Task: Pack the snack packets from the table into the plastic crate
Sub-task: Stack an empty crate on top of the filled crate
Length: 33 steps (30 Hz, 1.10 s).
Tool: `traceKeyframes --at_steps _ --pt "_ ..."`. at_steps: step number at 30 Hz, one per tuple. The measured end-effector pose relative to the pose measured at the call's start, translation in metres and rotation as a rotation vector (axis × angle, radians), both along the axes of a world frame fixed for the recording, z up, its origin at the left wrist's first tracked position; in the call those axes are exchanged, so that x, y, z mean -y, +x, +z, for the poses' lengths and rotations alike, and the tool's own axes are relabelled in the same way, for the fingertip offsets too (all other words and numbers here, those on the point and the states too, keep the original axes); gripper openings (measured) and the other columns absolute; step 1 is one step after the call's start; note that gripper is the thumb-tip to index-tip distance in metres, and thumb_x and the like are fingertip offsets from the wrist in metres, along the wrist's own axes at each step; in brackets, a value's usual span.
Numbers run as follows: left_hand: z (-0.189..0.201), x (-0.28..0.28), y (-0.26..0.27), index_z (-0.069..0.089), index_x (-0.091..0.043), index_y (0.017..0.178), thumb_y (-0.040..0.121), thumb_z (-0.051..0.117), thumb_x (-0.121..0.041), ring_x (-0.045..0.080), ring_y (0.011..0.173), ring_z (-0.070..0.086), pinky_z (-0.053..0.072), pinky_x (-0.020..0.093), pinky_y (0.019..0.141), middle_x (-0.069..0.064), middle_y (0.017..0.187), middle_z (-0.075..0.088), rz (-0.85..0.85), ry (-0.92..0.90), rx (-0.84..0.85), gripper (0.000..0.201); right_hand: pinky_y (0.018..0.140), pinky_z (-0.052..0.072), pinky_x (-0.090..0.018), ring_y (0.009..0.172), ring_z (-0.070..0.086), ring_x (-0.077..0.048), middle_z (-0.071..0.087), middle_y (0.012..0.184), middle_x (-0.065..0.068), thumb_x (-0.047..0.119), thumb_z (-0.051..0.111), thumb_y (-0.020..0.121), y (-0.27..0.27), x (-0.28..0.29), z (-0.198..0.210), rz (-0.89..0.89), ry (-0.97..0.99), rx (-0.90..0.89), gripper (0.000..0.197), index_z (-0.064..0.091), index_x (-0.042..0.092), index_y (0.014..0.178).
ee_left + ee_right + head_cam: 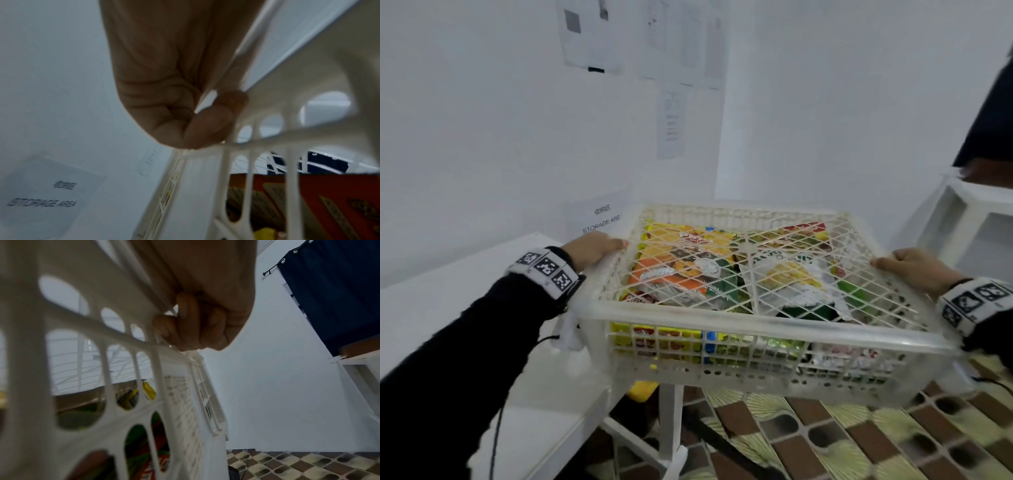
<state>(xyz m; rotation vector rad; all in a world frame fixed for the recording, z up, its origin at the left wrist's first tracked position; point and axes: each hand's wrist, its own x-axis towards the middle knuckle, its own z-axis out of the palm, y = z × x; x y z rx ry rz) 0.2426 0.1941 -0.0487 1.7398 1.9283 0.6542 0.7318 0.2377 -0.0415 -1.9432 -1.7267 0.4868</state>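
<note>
While gripped: lattice-walled plastic crate (756, 337).

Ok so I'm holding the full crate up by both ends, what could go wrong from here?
1. The left hand and right hand grip only the thin rim of the crate, over the floor; a slip could drop it.
2. The mesh lid just lies on the snack packets; tilting might let it slide.
3. The white table edge sits close beside the crate, so it could bump.
</note>
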Motion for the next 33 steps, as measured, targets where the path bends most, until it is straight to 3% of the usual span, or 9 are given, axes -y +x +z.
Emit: traceKeyframes --at_steps 2,5,8,13,16,20,25,31,33 --pt "0.002 -0.039 0.01 0.056 -0.003 0.091 0.093 0.038 -0.047 0.025 0.084 0.054 0.037 0.029 0.08 0.021 0.089 0.057 -0.012 -0.017 -0.047 0.048 0.059 0.039 -0.029 0.054 0.048 -0.024 0.053 0.064 -0.018 0.031 0.059 0.088 0.011 -0.027 -0.004 -0.029 -0.007 -0.03 0.039 0.054 -0.002 0.068" --pt "0.009 -0.094 0.024 0.059 0.002 0.106 0.101 0.029 -0.028 0.029 0.095 0.058 0.039 0.027 0.084 0.022 0.099 0.061 -0.049 0.012 -0.105 0.042 0.054 0.042 -0.027 0.051 0.053 -0.024 0.059 0.063 -0.017 0.032 0.057 0.089 0.021 -0.068 0.0 -0.049 -0.02 -0.05 0.041 0.06 -0.008 0.078" --pt "0.018 -0.149 0.038 0.054 0.003 0.084 0.099 0.033 -0.03 0.025 0.081 0.052 0.036 0.028 0.075 0.018 0.084 0.055 -0.095 0.006 -0.167 0.042 0.053 0.041 -0.027 0.052 0.053 -0.024 0.058 0.062 -0.016 0.034 0.056 0.089 0.03 -0.112 0.006 -0.081 -0.013 -0.041 0.041 0.059 -0.005 0.074" --pt "0.014 -0.237 0.06 0.054 0.006 0.089 0.1 0.033 -0.027 0.025 0.085 0.048 0.035 0.031 0.079 0.022 0.089 0.05 -0.064 0.001 -0.134 0.04 0.057 0.043 -0.03 0.055 0.056 -0.026 0.062 0.07 -0.023 0.036 0.057 0.088 0.05 -0.196 0.003 -0.092 -0.027 -0.057 0.046 0.06 -0.01 0.083" --pt "0.001 -0.281 0.067 0.046 0.003 0.082 0.1 0.034 -0.028 0.022 0.082 0.043 0.032 0.03 0.077 0.018 0.086 0.047 -0.033 -0.045 -0.132 0.038 0.057 0.043 -0.029 0.056 0.057 -0.027 0.062 0.068 -0.021 0.036 0.058 0.087 0.059 -0.256 -0.007 -0.059 -0.033 -0.046 0.044 0.061 -0.006 0.078" --pt "-0.028 -0.33 0.067 0.042 -0.007 0.067 0.1 0.028 -0.031 0.018 0.059 0.041 0.035 0.025 0.062 0.006 0.064 0.043 0.053 -0.158 -0.128 0.044 0.054 0.036 -0.027 0.055 0.05 -0.024 0.056 0.063 -0.017 0.032 0.057 0.089 0.057 -0.348 -0.027 0.056 -0.054 0.031 0.044 0.06 -0.009 0.075" --pt "-0.059 -0.351 0.068 0.032 -0.012 0.049 0.1 0.033 -0.03 0.014 0.042 0.027 0.025 0.015 0.038 0.002 0.048 0.03 0.192 -0.287 -0.083 0.054 0.052 0.034 -0.027 0.055 0.046 -0.023 0.05 0.06 -0.013 0.028 0.056 0.09 0.029 -0.459 -0.047 0.281 -0.065 0.093 0.039 0.05 0.002 0.062" --pt "-0.125 -0.344 0.043 0.045 -0.007 0.055 0.096 0.046 -0.029 0.019 0.047 0.04 0.032 0.017 0.04 0.007 0.054 0.044 0.469 -0.475 0.027 0.046 0.049 0.03 -0.024 0.056 0.047 -0.022 0.051 0.06 -0.01 0.025 0.053 0.092 -0.056 -0.556 -0.078 0.572 -0.159 0.182 0.037 0.044 0.011 0.059" --pt "-0.148 -0.34 0.031 0.058 0.006 0.074 0.096 0.046 -0.032 0.022 0.061 0.05 0.034 0.016 0.045 0.018 0.07 0.056 0.534 -0.574 0.041 0.045 0.048 0.031 -0.024 0.056 0.048 -0.02 0.052 0.063 -0.009 0.026 0.052 0.092 -0.09 -0.579 -0.096 0.632 -0.234 0.172 0.033 0.047 0.009 0.064"
